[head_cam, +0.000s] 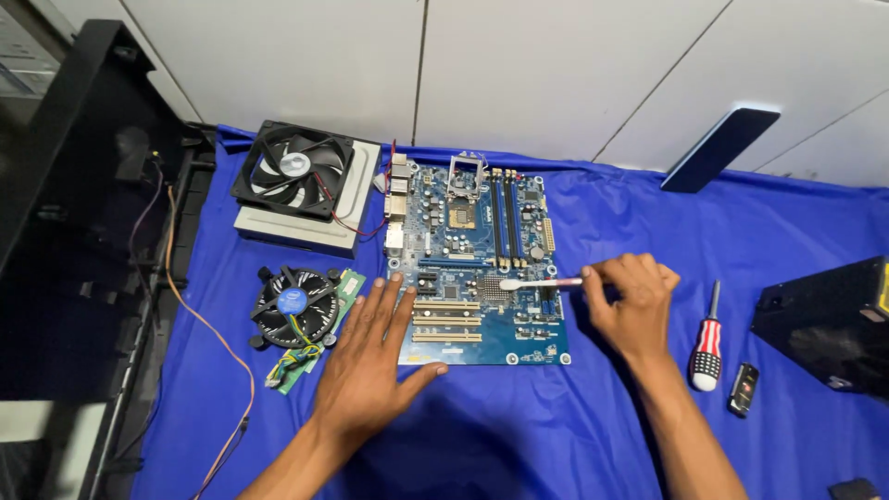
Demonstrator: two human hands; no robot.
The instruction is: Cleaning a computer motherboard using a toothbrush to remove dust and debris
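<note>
Both forearms were bare from the lower edge of the view up to the wrists, with no sleeve, cuff or glove on either. The left hand (pixel 369 361) was broad, its fingers long with short, trimmed nails, and it wore no ring, watch or band at the wrist below it. The right hand (pixel 631 301) was likewise unadorned, knuckles plain, and the forearm behind it lean with no strap or marking.

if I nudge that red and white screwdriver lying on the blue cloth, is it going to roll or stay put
The screwdriver probably rolls little: its handle looks round but ribbed, and the wrinkled blue cloth should slow it. It looks stiff and light for its size. It lies apart from the right hand, close beside a small black device, which it could bump.
</note>
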